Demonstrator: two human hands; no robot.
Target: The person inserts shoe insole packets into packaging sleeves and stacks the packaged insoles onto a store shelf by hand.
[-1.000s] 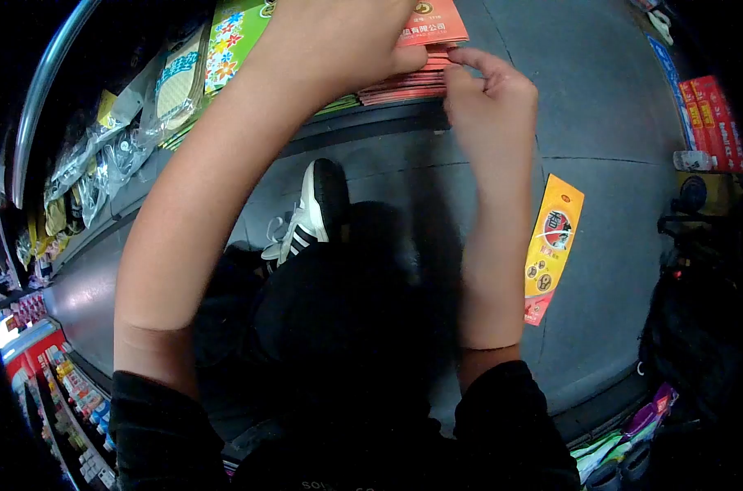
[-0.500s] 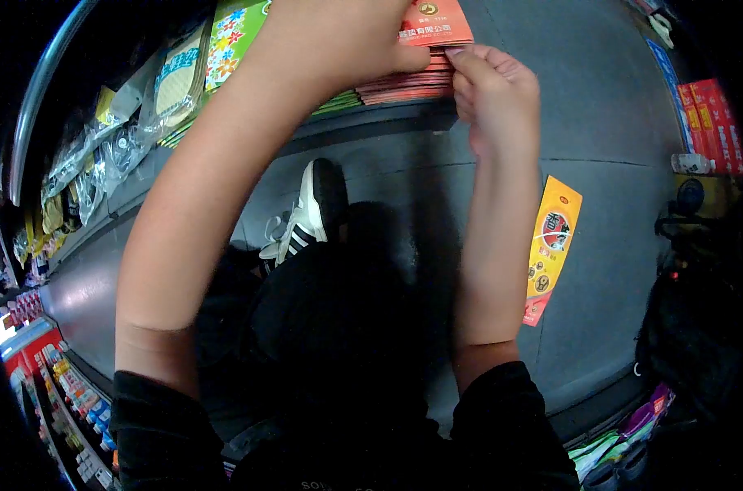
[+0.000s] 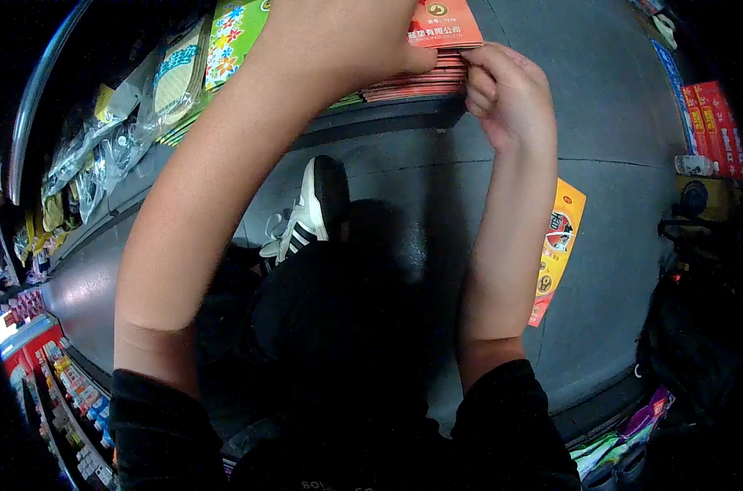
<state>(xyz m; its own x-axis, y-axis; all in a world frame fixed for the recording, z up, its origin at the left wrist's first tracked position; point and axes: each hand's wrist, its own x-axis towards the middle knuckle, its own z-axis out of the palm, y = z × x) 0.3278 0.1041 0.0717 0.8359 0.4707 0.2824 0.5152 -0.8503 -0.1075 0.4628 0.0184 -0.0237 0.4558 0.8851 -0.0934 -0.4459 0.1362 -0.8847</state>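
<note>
A stack of red insole packets (image 3: 424, 84) lies at the top of the view, the top red packet (image 3: 445, 24) raised slightly above the rest. My left hand (image 3: 363, 37) reaches across the stack's left side. Its thumb presses at the top packet's front edge, closed on it; the other fingers are hidden past the upper edge of view. With thumb and bent fingers, my right hand (image 3: 514, 90) pinches the front right corner of the red packets. How many packets it grips I cannot tell.
A yellow packet (image 3: 564, 237) lies on the dark floor beside my right forearm. Green flowered packets (image 3: 232, 41) and plastic-bagged goods (image 3: 105, 164) sit at left. Red boxes (image 3: 711, 123) stand at right. A white striped shoe (image 3: 306, 213) shows below the shelf edge.
My right hand has shifted a little to the right, still pinching the packet corner. My left hand and the red packets also appear slightly farther right. More of the yellow packet is covered by my forearm.
</note>
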